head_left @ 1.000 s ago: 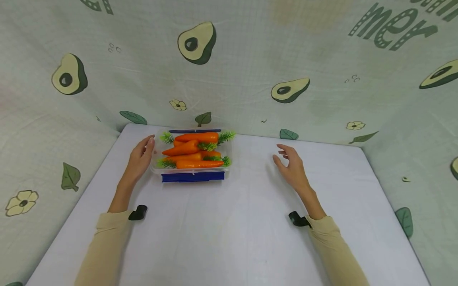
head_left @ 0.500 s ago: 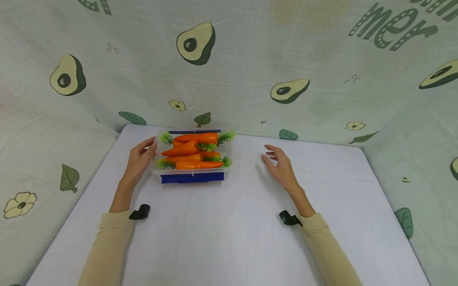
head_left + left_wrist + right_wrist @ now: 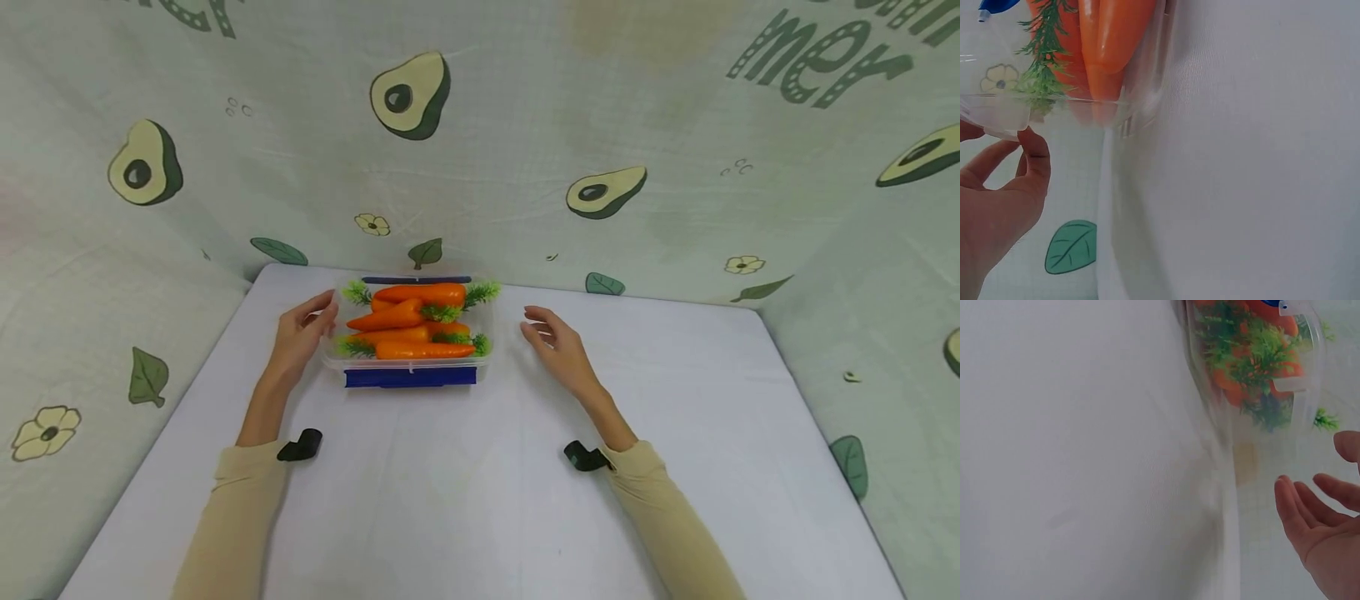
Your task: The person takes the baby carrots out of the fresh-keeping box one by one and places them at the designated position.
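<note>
Toward the back left of the table, a clear plastic food container (image 3: pixel 410 377) with blue clips holds several glossy orange carrots (image 3: pixel 423 350). Their green tops stick out past its right rim. My left hand (image 3: pixel 296 340) is at the container's left side, where thumb and fingertips meet the rim and seem to pinch it; the left wrist view shows the thumb (image 3: pixel 1036 150) against that edge. To the right of the container, my right hand (image 3: pixel 562 354) hovers apart from it. Loosely bent fingers (image 3: pixel 1288 509) with nothing between them show in the right wrist view.
A white cloth covers the table (image 3: pixel 450 500). Behind it and at both sides hangs a pale curtain (image 3: pixel 510 125) printed with avocados, leaves and flowers. Black wrist cameras sit on both beige sleeves (image 3: pixel 232 521).
My right hand has moved left toward the container. The left hand has come up to the container's left side, and both have shifted slightly right.
</note>
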Demonstrator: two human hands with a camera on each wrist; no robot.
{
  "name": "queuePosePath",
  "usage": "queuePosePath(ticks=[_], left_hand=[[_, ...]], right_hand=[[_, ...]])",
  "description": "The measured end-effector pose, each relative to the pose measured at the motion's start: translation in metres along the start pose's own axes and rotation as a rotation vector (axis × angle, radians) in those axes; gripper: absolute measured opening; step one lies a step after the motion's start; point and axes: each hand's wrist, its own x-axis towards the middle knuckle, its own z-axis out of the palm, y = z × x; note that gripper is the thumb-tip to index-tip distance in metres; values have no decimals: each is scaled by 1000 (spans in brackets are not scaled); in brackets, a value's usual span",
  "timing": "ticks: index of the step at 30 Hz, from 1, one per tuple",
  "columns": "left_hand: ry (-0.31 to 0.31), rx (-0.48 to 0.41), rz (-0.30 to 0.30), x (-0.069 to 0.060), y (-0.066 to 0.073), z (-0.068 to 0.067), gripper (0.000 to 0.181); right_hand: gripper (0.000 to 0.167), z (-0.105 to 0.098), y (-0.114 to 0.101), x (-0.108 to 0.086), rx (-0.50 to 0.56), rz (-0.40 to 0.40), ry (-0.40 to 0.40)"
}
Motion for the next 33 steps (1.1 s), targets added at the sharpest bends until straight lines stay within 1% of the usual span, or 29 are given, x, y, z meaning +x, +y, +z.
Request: queuePosePath(ticks=[6,9,13,15,17,20,28,33], left_hand=[[-10,9,-13,1,2,8,56],[-20,17,-20,1,2,11,58],[-39,34,-17,2,2,13,60],[-47,38,-11,2,2,14,60],[-52,40,-9,2,2,14,60],[-62,43,-8,2,1,15,61],[-93,50,-12,1,3,16,59],[-124,57,-21,-13,28,21,56]], right_hand=[[48,10,-12,4,59,43,-54],[49,12,-26,4,93,61,-87],[53,10,-49,1,95,93,-119],[55,9,-56,-1,92,103,-127],[55,8,-59,-1,95,112,-131],[56,7,-58,-2,111,120,-135],[56,3,-55,-4,209,158,-134],[59,4,-28,-2,247,175,-122]])
